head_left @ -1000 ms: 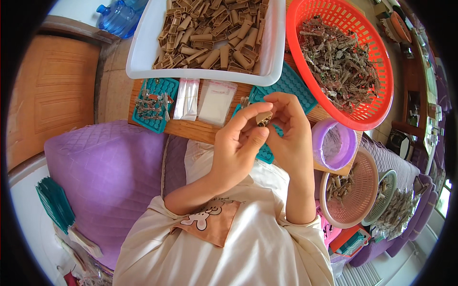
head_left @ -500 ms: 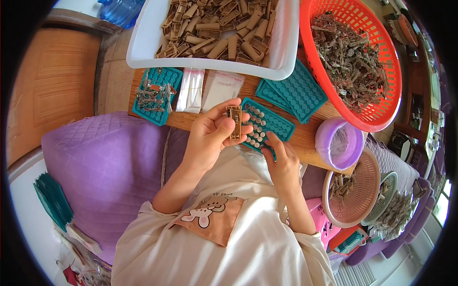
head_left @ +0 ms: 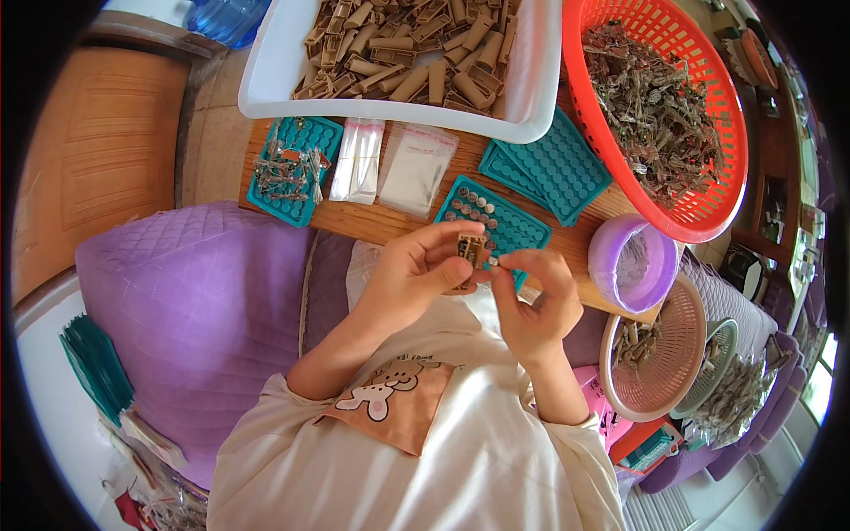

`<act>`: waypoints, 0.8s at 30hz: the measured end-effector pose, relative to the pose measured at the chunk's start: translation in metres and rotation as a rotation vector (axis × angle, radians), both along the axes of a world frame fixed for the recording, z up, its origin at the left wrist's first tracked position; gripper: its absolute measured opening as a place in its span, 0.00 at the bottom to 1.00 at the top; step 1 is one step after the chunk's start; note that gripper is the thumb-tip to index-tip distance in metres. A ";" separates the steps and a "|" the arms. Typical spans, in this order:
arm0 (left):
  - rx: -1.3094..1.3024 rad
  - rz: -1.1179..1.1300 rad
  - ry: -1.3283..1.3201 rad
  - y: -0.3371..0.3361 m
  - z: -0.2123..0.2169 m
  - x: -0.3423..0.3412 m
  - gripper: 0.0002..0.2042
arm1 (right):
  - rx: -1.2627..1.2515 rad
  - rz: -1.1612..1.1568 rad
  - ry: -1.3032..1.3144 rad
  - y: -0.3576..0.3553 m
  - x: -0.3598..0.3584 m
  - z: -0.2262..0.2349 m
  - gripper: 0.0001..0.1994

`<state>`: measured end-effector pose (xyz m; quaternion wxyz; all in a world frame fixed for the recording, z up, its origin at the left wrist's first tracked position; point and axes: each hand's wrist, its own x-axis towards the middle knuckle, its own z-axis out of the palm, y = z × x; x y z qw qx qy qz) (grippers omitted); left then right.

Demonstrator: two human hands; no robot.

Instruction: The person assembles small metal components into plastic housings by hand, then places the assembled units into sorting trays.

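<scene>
Bright light glares at the right-hand window (head_left: 823,379), the fisheye rim curving into black

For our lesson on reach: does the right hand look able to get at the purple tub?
Probably yes: nothing visible stands between the right hand and the open purple tub close by, though that hand pinches a small disc.

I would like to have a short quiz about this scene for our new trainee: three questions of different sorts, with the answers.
1. Which hand holds the brown case?
2. True or false: the red basket is to the right of the white tub.
3. Fill in the colour: the small round discs lie on a ____ tray.

Key:
1. The left hand.
2. True.
3. Teal.
</scene>
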<state>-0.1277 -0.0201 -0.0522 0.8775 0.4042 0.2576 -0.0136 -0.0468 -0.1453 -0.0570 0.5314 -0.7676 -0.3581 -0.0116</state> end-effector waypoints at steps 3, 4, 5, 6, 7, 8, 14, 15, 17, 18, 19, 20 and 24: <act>0.079 0.019 -0.074 -0.006 -0.009 -0.001 0.16 | -0.054 0.112 -0.205 0.012 0.003 0.003 0.13; 0.079 0.021 -0.074 -0.005 -0.012 -0.001 0.16 | -0.078 0.160 -0.235 0.010 0.005 0.001 0.13; 0.072 0.009 -0.043 -0.004 -0.014 -0.002 0.14 | -0.079 0.161 -0.235 0.009 0.005 -0.001 0.13; 0.065 -0.003 -0.011 -0.002 -0.015 -0.003 0.13 | -0.053 0.194 -0.139 0.009 0.006 -0.002 0.13; 0.063 -0.001 -0.010 -0.002 -0.014 -0.005 0.13 | -0.029 0.228 -0.042 0.007 0.006 -0.004 0.13; 0.050 0.013 0.035 -0.002 -0.012 -0.006 0.12 | -0.030 0.230 -0.040 0.004 0.006 -0.007 0.13; 0.117 0.004 0.090 0.001 -0.014 -0.009 0.13 | -0.350 -0.050 -0.039 -0.009 0.004 -0.045 0.13; 0.115 -0.003 0.086 0.001 -0.014 -0.009 0.13 | -0.350 -0.051 -0.039 -0.010 0.003 -0.051 0.13; 0.089 -0.003 0.070 0.001 -0.014 -0.008 0.12 | -0.370 -0.014 -0.071 -0.010 0.002 -0.057 0.12; 0.064 -0.004 0.052 0.001 -0.013 -0.008 0.12 | -0.370 -0.015 -0.070 -0.009 0.002 -0.056 0.12; 0.065 -0.004 0.052 0.001 -0.012 -0.008 0.12 | -0.369 -0.028 -0.055 -0.009 0.003 -0.054 0.12; 0.067 -0.010 0.053 0.002 -0.011 -0.008 0.12 | -0.367 -0.041 -0.040 -0.008 0.005 -0.051 0.11; 0.056 -0.025 0.041 0.002 -0.010 -0.008 0.13 | -0.372 -0.107 0.060 -0.008 0.006 -0.042 0.12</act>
